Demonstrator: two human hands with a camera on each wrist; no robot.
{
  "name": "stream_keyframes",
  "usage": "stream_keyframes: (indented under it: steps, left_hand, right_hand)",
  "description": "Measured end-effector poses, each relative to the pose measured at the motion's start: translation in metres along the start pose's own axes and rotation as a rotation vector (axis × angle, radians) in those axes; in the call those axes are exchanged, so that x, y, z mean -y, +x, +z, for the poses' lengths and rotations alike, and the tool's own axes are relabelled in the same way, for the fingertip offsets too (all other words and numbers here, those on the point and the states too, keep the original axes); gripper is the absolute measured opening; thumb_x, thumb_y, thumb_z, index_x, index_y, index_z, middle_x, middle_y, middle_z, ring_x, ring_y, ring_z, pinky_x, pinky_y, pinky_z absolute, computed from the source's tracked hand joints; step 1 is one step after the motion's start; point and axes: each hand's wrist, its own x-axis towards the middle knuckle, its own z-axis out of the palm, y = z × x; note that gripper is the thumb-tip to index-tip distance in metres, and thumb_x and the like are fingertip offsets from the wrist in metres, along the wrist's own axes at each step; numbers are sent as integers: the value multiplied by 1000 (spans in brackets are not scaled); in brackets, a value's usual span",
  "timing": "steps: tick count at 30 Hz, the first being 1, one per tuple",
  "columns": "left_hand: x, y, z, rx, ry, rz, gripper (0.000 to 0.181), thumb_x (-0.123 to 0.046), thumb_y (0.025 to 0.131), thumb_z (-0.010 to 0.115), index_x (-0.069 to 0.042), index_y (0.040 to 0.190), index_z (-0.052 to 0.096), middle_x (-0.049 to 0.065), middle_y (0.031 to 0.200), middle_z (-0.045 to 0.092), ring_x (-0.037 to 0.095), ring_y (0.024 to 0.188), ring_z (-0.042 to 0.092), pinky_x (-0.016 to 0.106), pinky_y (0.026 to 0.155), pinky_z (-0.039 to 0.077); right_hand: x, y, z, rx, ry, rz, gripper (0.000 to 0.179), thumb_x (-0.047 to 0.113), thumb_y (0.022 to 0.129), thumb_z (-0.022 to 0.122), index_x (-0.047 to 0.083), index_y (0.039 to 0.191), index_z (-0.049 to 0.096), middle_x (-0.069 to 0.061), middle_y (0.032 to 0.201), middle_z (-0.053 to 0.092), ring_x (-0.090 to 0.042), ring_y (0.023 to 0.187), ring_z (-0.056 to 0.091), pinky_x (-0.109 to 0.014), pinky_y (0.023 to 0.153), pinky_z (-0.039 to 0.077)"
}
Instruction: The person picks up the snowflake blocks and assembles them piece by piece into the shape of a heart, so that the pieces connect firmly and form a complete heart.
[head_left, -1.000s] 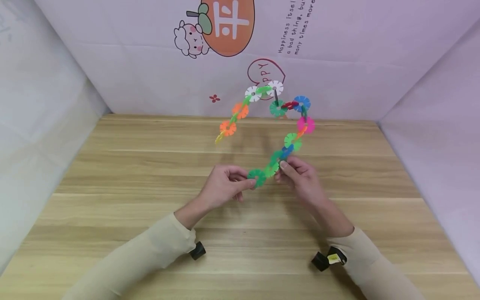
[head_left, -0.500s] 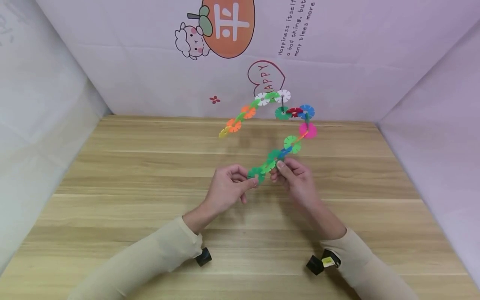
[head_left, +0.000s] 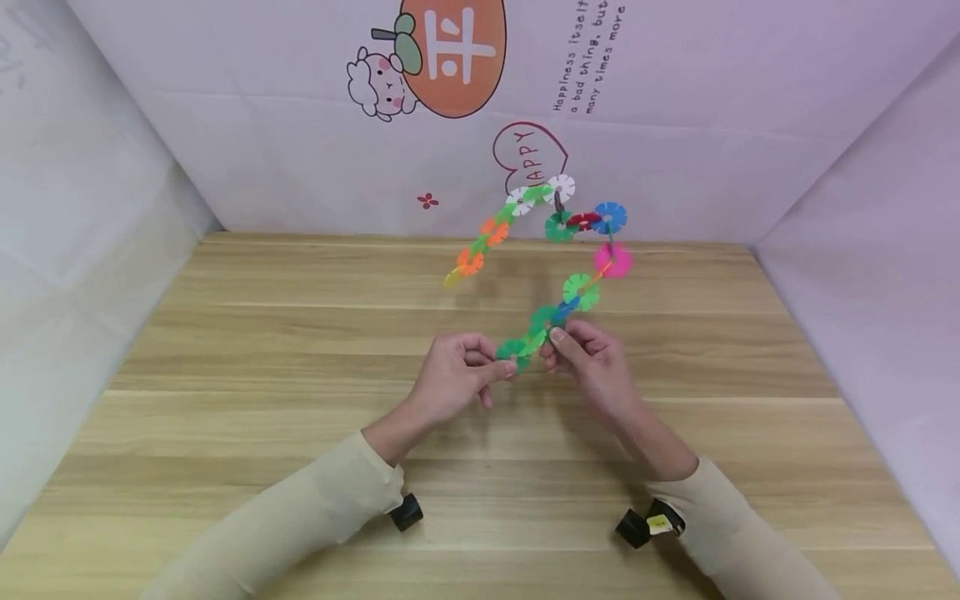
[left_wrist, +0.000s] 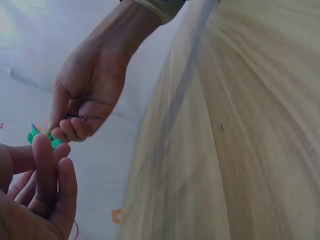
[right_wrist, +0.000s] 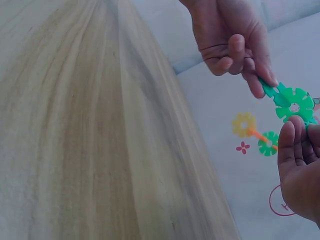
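Note:
A chain of slotted plastic snowflake discs (head_left: 581, 292) in several colours hangs in the air above the table, curving away and back to the left. My left hand (head_left: 454, 377) pinches the dark green end disc (head_left: 512, 353) between thumb and fingers. Close beside it, my right hand (head_left: 596, 371) grips the chain at another green disc (head_left: 546, 320). The far end is a yellow disc (head_left: 452, 277), free of both hands. In the right wrist view a green disc (right_wrist: 295, 105) stands just above the right fingertips; the left wrist view hides most of the chain behind fingers.
The wood-grain table (head_left: 285, 308) lies below both hands. Behind it rises a white printed backdrop (head_left: 262, 150), with white side walls at left and right. A black wrist camera (head_left: 407, 512) sits under the left sleeve, another black camera (head_left: 633, 528) under the right.
The chain has swung slightly, its white-disc bend lower than a second ago. The left forearm has shifted a little right, the right forearm slightly left. Both hands keep hold of the chain.

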Motion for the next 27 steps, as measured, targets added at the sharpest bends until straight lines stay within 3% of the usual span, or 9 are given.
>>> stream_keyframes:
  steps: [4,7,13,17,23,27]
  left_hand:
    - [5,2,-10,74,-12,-50,15,-12,90,77,-1,96,68,18,95,75,22,50,62,38,57,58]
    - [7,3,-27,106,3,-95,27,-23,92,76,-3,108,69,18,104,74,28,61,67,48,67,59]
    - [7,10,-72,31,20,-138,43,-36,102,61,-1,127,65,21,120,68,29,74,70,44,68,59]
    - [5,21,-95,19,32,-171,52,-41,103,58,0,135,59,21,130,63,28,80,69,39,68,59]
    - [8,34,-108,22,81,-250,62,-47,98,63,-2,140,55,15,126,66,25,82,68,35,69,57]
    - [10,35,-110,94,91,-248,55,-43,100,63,-3,137,58,15,125,67,34,91,66,38,72,56]
  right_hand:
    - [3,3,-3,31,-56,-44,19,4,103,55,-9,91,60,-6,81,65,-14,75,63,-27,71,57]
    - [6,5,-9,73,-37,-53,18,3,104,53,-8,91,59,-6,83,64,-15,77,63,-28,73,57]
    - [13,7,-27,182,0,-21,19,4,106,50,1,88,56,-4,84,60,-15,77,60,-26,74,55]
    - [13,8,-39,253,14,21,18,6,107,48,2,92,57,-4,85,58,-15,77,59,-25,76,54]
    - [9,12,-49,306,61,58,18,7,107,47,1,105,64,-4,88,61,-15,76,58,-25,76,53]
    - [6,13,-52,347,69,58,19,7,107,47,0,110,64,-4,91,62,-16,77,57,-26,76,53]
